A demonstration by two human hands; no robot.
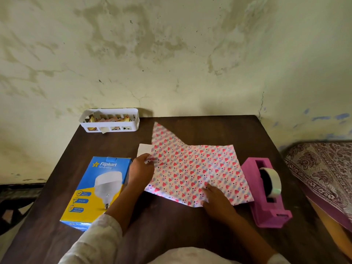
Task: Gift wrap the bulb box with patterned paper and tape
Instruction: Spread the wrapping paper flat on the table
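Bulb box point(95, 189) lies beside left hand point(141, 171), off the paper point(192, 172).

- By my left hand point(140, 169), the blue-and-yellow bulb box point(96, 191) reads "Flipkart", with "SmartBuy" fainter beneath.
- Its small badge labels are too blurred for me to read.

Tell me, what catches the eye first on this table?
The heart-patterned paper spread mid-table, with the left hand gripping its left edge and the right hand resting on its near edge. Left of it lies the blue-and-yellow bulb box; right of it stands a pink tape dispenser.
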